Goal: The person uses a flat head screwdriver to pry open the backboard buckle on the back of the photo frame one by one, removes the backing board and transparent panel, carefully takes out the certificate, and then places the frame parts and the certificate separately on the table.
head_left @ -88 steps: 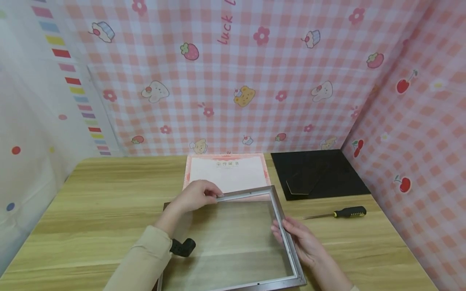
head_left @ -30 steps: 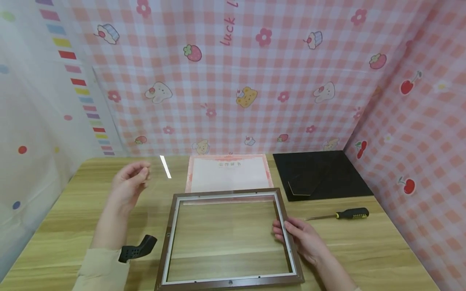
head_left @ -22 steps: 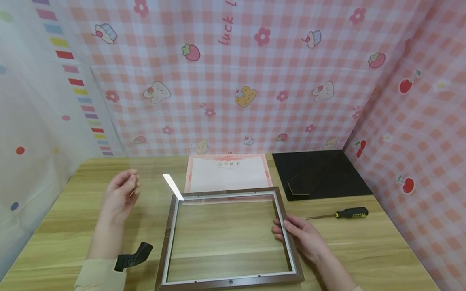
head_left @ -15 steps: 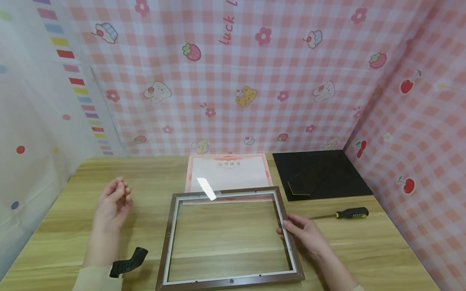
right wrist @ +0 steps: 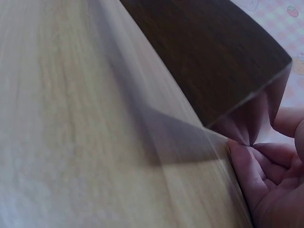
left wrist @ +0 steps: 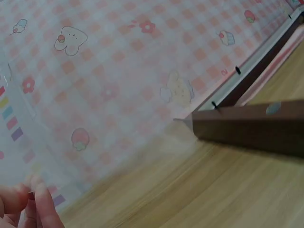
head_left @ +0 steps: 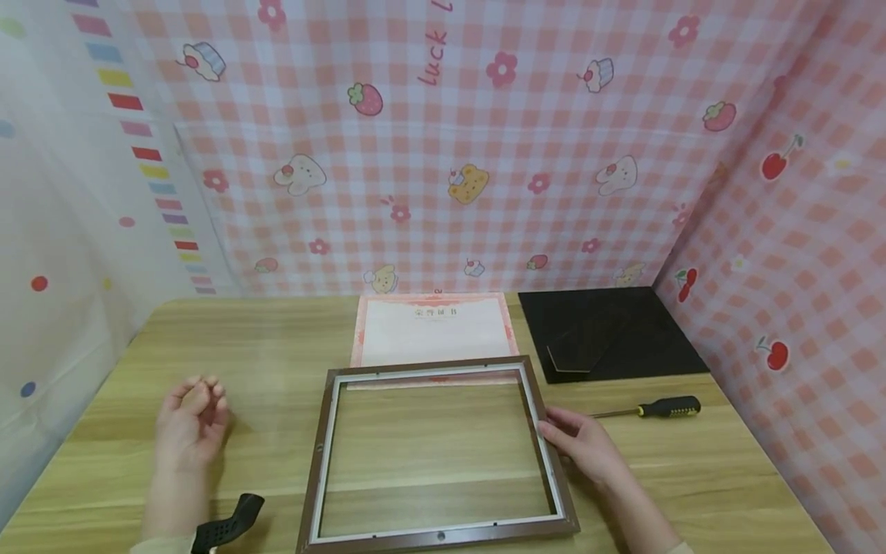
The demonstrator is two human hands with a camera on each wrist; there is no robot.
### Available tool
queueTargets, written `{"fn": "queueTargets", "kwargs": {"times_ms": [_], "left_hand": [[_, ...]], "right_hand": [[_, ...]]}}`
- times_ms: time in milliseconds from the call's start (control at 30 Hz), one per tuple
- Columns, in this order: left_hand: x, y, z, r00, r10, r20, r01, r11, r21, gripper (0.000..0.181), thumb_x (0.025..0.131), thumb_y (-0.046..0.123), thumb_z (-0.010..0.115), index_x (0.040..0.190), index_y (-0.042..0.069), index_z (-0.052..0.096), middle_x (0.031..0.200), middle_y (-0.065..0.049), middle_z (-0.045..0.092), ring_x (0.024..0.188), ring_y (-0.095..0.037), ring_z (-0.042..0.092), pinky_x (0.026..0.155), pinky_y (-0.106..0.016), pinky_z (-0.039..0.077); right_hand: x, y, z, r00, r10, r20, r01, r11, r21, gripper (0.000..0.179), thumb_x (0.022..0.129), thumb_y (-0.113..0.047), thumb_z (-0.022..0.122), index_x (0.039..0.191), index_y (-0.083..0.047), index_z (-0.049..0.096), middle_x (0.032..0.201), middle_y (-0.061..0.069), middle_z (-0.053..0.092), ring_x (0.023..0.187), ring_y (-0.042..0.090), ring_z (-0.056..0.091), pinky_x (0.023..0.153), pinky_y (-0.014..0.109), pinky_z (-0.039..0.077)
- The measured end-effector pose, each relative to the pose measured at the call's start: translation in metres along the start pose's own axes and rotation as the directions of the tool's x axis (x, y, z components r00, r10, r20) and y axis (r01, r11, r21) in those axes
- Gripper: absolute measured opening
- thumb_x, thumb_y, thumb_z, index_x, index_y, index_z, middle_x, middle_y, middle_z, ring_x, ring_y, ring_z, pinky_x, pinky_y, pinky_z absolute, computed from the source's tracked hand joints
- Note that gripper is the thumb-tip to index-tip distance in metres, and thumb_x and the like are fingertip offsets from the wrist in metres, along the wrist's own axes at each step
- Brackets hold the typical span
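A brown picture frame [head_left: 557, 477] with a silver-grey inner lip lies on the wooden table, its middle showing the wood through. At its right side my right hand [head_left: 584, 446] grips it, thumb on top and fingers at the outer edge; the right wrist view shows these fingers [right wrist: 251, 175] low against the frame's side [right wrist: 209, 57]. To the left of the frame, my left hand [head_left: 190, 419] pinches a see-through sheet between thumb and fingers. That clear sheet [left wrist: 161, 149] looks hazy in the left wrist view, and its outline is hard to make out.
A pink-bordered certificate [head_left: 432, 335] lies behind the frame, partly under it. A black backing board [head_left: 623, 331] with a stand flap lies at the back right. Nearer stands a screwdriver [head_left: 667, 406], lying flat. A checked curtain [head_left: 415, 154] hangs behind the table.
My left hand has left the frame's far edge, gone left, then come down toward me with the clear sheet; its bright reflection has vanished. My right hand has stayed on the frame's right side.
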State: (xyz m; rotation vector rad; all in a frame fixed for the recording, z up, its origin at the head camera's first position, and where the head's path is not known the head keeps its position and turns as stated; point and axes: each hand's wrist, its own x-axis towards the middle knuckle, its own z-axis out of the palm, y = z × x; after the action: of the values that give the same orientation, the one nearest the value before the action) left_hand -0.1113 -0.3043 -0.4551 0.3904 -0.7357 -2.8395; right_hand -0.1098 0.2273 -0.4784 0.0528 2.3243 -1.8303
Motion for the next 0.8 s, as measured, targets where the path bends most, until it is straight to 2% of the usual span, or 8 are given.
{"fn": "queueTargets", "kwargs": {"times_ms": [133,267,367,533,633,800], "left_hand": [[-0.005,0.009,-0.001,0.994,0.076,-0.075,-0.070,0.995,0.077,0.015,0.096,-0.010,0.052,0.096,0.005,0.053,0.084,-0.013,0.070,0.073,-0.021,0.071,0.066,-0.030,0.060],[-0.008,0.015,-0.001,0.985,0.152,-0.081,-0.145,0.986,0.088,0.018,0.094,-0.018,0.049,0.092,0.000,0.051,0.082,-0.018,0.069,0.073,-0.026,0.072,0.069,-0.036,0.060],[-0.009,0.015,0.000,0.981,0.174,-0.080,-0.168,0.983,0.078,0.019,0.092,-0.021,0.048,0.089,-0.003,0.050,0.080,-0.019,0.068,0.071,-0.028,0.071,0.070,-0.039,0.059],[-0.007,0.012,0.000,0.975,0.142,-0.172,-0.128,0.987,0.093,0.020,0.092,-0.019,0.052,0.093,0.000,0.048,0.079,-0.017,0.067,0.071,-0.027,0.071,0.071,-0.037,0.059],[-0.004,0.010,0.001,0.967,0.106,-0.233,-0.081,0.990,0.117,0.019,0.093,-0.017,0.053,0.095,0.001,0.047,0.080,-0.016,0.067,0.071,-0.026,0.072,0.072,-0.036,0.059],[0.003,0.006,0.002,0.943,0.031,-0.332,0.015,0.991,0.136,0.018,0.094,-0.013,0.053,0.096,0.003,0.045,0.079,-0.014,0.067,0.071,-0.024,0.071,0.073,-0.035,0.059]], "right_hand": [[0.000,0.001,-0.001,1.000,-0.014,0.009,0.014,1.000,-0.009,0.050,0.095,-0.008,0.067,0.134,0.018,0.049,0.123,0.028,0.063,0.095,0.017,0.065,0.077,0.026,0.056],[0.001,0.001,-0.001,1.000,-0.025,0.018,0.026,1.000,-0.013,0.050,0.095,-0.007,0.067,0.134,0.018,0.049,0.123,0.028,0.062,0.096,0.015,0.064,0.078,0.025,0.055],[0.001,0.001,-0.002,0.999,-0.031,0.029,0.032,0.999,-0.008,0.051,0.095,-0.007,0.066,0.135,0.018,0.048,0.124,0.029,0.062,0.096,0.014,0.064,0.079,0.025,0.055],[0.000,0.000,-0.003,0.999,-0.033,0.036,0.034,0.999,-0.006,0.052,0.095,-0.008,0.066,0.136,0.018,0.046,0.126,0.029,0.060,0.097,0.016,0.064,0.078,0.026,0.055],[0.001,0.001,-0.002,0.999,-0.031,0.031,0.031,0.999,-0.013,0.052,0.095,-0.008,0.066,0.136,0.017,0.047,0.126,0.030,0.060,0.098,0.017,0.064,0.079,0.026,0.055],[0.001,0.001,-0.002,0.999,-0.030,0.019,0.030,0.999,-0.030,0.051,0.095,-0.008,0.067,0.135,0.017,0.048,0.126,0.029,0.060,0.099,0.018,0.064,0.079,0.025,0.055]]}}
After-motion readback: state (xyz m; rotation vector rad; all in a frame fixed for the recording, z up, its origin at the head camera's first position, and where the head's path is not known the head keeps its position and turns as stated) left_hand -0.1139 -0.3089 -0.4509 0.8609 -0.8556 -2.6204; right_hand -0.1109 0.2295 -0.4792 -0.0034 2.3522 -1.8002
